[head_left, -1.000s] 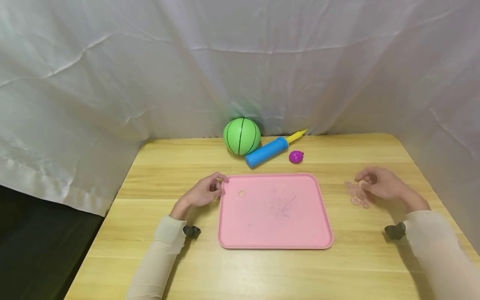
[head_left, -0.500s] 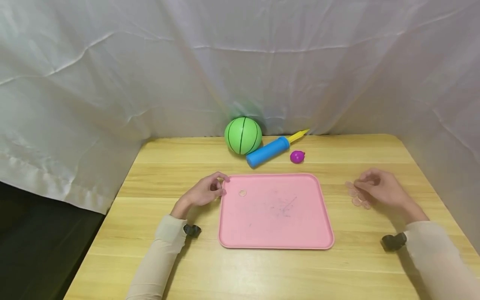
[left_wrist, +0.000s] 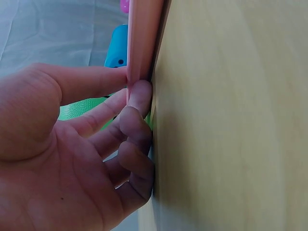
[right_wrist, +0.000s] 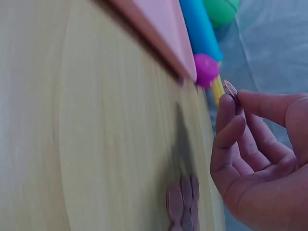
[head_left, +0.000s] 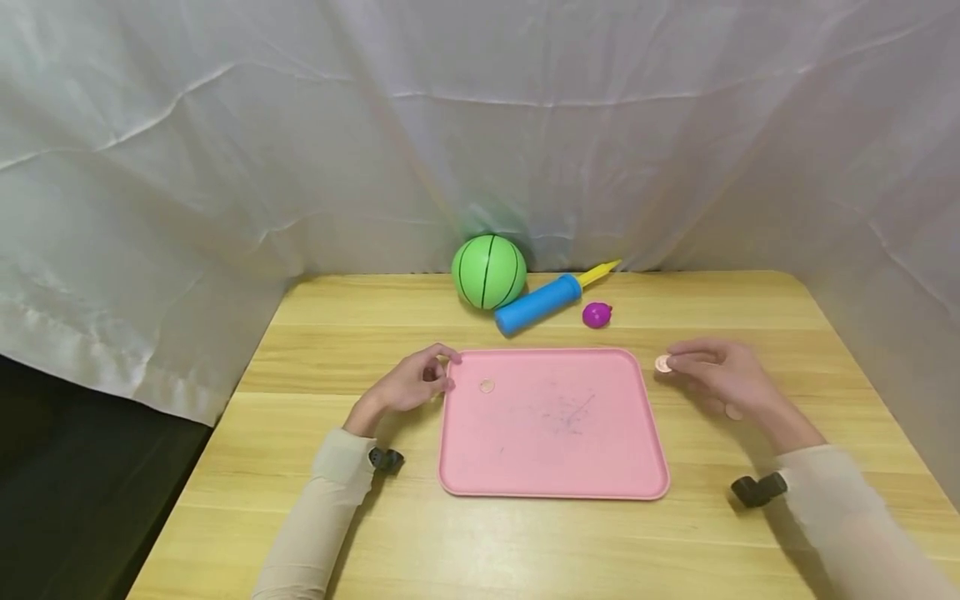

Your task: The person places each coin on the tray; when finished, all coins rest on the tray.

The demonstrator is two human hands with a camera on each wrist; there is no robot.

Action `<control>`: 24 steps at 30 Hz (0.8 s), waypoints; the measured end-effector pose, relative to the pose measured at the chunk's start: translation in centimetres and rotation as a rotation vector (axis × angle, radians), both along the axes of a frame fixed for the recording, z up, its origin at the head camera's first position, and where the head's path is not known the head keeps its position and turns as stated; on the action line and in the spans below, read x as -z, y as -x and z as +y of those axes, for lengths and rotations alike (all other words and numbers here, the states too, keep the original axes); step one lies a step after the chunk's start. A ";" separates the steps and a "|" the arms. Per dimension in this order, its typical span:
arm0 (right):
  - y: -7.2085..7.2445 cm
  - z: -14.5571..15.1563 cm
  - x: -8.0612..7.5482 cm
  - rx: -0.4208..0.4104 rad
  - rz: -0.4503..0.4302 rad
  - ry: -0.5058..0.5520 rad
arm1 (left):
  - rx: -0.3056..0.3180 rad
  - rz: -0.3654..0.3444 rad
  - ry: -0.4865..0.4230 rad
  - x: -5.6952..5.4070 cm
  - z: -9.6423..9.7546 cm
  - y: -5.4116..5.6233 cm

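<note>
Coin [head_left: 662, 364] has moved toward tray [head_left: 525, 462], pinched by right hand [head_left: 722, 373].

I count one pink tray [head_left: 555, 467], one green basketball [head_left: 488, 272], one hand pump [head_left: 538, 305], one purple balloon [head_left: 597, 315] — and at least seven coins [head_left: 487, 386].

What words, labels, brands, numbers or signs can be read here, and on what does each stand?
No readable text.
Held coin in the right hand: any markings too small, blurred.
Lone coin on the pink tray: too small.
Loose coins on the table: too blurred.
Tray's dark marks: no legible writing.
</note>
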State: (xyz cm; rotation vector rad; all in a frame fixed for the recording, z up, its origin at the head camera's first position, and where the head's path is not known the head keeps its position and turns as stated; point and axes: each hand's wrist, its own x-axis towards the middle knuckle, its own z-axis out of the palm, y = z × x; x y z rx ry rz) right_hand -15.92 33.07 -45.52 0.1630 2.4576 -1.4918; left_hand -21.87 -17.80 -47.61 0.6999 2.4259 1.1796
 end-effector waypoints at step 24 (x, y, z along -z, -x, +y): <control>2.1 -11.3 -0.6 -0.188 -0.043 0.173 | -0.003 -0.017 -0.004 -0.1 -0.4 -0.1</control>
